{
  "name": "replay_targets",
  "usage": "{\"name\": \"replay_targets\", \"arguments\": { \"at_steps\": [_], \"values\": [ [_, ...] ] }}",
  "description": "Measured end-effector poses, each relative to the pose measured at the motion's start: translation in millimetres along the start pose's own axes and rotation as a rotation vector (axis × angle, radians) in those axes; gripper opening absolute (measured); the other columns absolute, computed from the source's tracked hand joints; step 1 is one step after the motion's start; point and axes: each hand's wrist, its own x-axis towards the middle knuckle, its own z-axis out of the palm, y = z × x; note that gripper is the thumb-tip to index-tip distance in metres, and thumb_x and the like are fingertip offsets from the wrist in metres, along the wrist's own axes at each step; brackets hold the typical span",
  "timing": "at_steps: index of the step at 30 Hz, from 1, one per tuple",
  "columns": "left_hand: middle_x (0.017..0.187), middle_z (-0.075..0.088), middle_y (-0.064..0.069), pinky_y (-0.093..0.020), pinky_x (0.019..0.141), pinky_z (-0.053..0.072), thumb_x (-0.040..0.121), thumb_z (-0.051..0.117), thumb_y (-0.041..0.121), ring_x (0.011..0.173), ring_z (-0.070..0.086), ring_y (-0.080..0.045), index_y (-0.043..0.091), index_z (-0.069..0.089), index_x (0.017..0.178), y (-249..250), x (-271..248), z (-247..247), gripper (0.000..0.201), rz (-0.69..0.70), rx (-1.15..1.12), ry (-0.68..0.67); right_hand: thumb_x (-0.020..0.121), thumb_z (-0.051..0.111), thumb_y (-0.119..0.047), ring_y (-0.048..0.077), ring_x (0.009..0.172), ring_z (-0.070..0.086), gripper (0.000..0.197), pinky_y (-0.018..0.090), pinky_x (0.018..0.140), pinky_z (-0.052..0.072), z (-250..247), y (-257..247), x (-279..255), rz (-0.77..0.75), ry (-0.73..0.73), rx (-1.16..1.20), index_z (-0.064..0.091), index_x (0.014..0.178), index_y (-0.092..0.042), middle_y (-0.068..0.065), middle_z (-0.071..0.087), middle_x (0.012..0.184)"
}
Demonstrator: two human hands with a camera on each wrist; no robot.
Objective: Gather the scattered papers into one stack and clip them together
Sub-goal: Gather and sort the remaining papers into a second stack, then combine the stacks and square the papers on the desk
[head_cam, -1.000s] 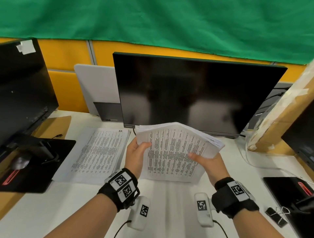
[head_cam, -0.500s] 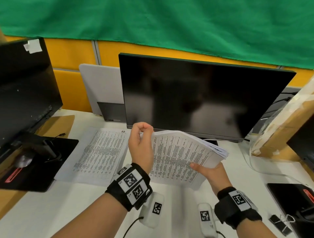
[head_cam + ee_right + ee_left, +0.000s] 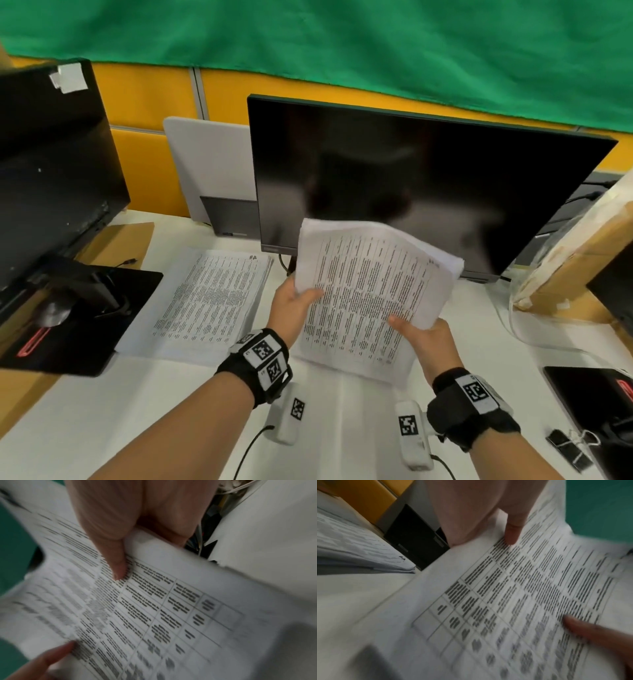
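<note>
Both hands hold a bundle of printed papers tilted up above the white desk, in front of the monitor. My left hand grips its left edge, thumb on the printed face. My right hand grips the lower right edge, thumb on top and fingers underneath. The sheets fan unevenly at the top right corner. A second pile of papers lies flat on the desk to the left. Black binder clips lie on the desk at the lower right.
A large dark monitor stands right behind the held papers. Another monitor with its black base is at the left. A taped cardboard box and a dark device sit at the right. A white board leans at the back.
My left hand came down from the bundle's top left corner to its left edge. The bundle tilted more upright and the view shifted slightly.
</note>
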Motion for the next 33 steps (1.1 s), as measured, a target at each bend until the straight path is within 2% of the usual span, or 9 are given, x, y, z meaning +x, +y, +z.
{"name": "replay_targets", "arguments": {
  "at_steps": [5, 8, 15, 20, 23, 26, 28, 30, 33],
  "values": [
    [0.114, 0.062, 0.008, -0.011, 0.078, 0.047, 0.088, 0.057, 0.002, 0.106, 0.060, -0.010, 0.019, 0.053, 0.124, 5.5, 10.9, -27.7, 0.040, -0.076, 0.102, -0.099, 0.083, 0.066, -0.003, 0.016, 0.094, 0.066, 0.035, 0.027, 0.074, 0.050, 17.1, -10.8, 3.1, 0.076, -0.050, -0.041, 0.061, 0.115, -0.016, -0.003, 0.070, 0.098],
    [0.114, 0.063, 0.005, -0.025, 0.088, 0.049, 0.091, 0.058, 0.023, 0.105, 0.060, -0.014, 0.017, 0.055, 0.119, -4.9, 16.9, -61.6, 0.029, -0.196, 0.208, -0.128, 0.083, 0.064, -0.001, 0.023, 0.098, 0.063, 0.040, 0.036, 0.084, 0.050, 30.8, -5.1, 3.4, 0.153, -0.066, -0.077, 0.058, 0.122, -0.010, 0.005, 0.068, 0.107],
    [0.098, 0.061, -0.009, -0.032, 0.083, 0.046, 0.086, 0.062, 0.021, 0.100, 0.055, -0.024, 0.005, 0.062, 0.097, -9.8, 88.4, -188.7, 0.019, -0.345, 0.728, 0.264, 0.074, 0.071, -0.006, 0.033, 0.104, 0.064, 0.046, 0.052, 0.099, 0.044, 48.0, 11.7, -2.5, 0.283, -0.053, -0.102, 0.061, 0.119, -0.008, 0.012, 0.070, 0.111],
    [0.125, 0.055, -0.020, -0.042, 0.098, 0.046, 0.084, 0.056, 0.021, 0.119, 0.049, -0.037, 0.002, 0.049, 0.125, -11.3, 138.1, -235.4, 0.046, -0.469, 1.192, 0.306, 0.079, 0.067, -0.002, 0.027, 0.094, 0.066, 0.032, 0.038, 0.075, 0.050, 59.0, 8.8, -3.5, 0.310, -0.051, -0.110, 0.063, 0.110, -0.006, 0.011, 0.072, 0.100],
    [0.130, 0.049, -0.019, -0.039, 0.104, 0.040, 0.084, 0.052, 0.020, 0.122, 0.046, -0.034, 0.003, 0.040, 0.127, -23.4, 161.2, -247.1, 0.048, -0.575, 1.262, 0.286, 0.075, 0.070, 0.000, 0.033, 0.099, 0.068, 0.037, 0.052, 0.097, 0.046, 57.9, 10.5, -2.4, 0.351, -0.013, -0.089, 0.064, 0.111, 0.000, 0.016, 0.074, 0.102],
    [0.133, 0.047, -0.022, -0.042, 0.105, 0.038, 0.082, 0.061, 0.020, 0.126, 0.043, -0.037, 0.001, 0.034, 0.132, -32.7, 171.9, -245.5, 0.060, -0.655, 1.276, 0.270, 0.077, 0.068, 0.000, 0.033, 0.098, 0.069, 0.030, 0.053, 0.099, 0.044, 53.8, 10.0, -4.1, 0.354, 0.020, -0.129, 0.066, 0.107, -0.002, 0.012, 0.076, 0.098],
    [0.128, 0.051, -0.019, -0.044, 0.104, 0.040, 0.077, 0.065, 0.022, 0.124, 0.045, -0.036, 0.002, 0.041, 0.123, -38.4, 174.2, -246.0, 0.056, -0.656, 1.300, 0.266, 0.078, 0.068, -0.001, 0.034, 0.097, 0.068, 0.029, 0.055, 0.097, 0.045, 51.6, 8.0, -6.3, 0.353, 0.028, -0.146, 0.066, 0.106, -0.004, 0.012, 0.076, 0.097],
    [0.102, 0.060, -0.015, -0.039, 0.096, 0.046, 0.075, 0.067, 0.021, 0.112, 0.055, -0.033, 0.003, 0.051, 0.094, -39.9, 177.2, -246.3, 0.031, -0.649, 1.276, 0.228, 0.077, 0.068, -0.002, 0.035, 0.096, 0.068, 0.029, 0.055, 0.097, 0.045, 49.3, 6.9, -7.9, 0.358, 0.038, -0.155, 0.066, 0.106, -0.004, 0.013, 0.076, 0.096],
    [0.065, 0.051, -0.010, -0.030, 0.070, 0.047, 0.077, 0.071, 0.014, 0.073, 0.060, -0.026, 0.005, 0.045, 0.060, -34.8, 176.3, -244.3, 0.032, -0.613, 1.156, 0.187, 0.071, 0.071, -0.006, 0.037, 0.096, 0.068, 0.035, 0.056, 0.097, 0.045, 47.2, 6.7, -12.1, 0.367, 0.053, -0.155, 0.066, 0.106, -0.004, 0.014, 0.075, 0.097]
  ]
}}
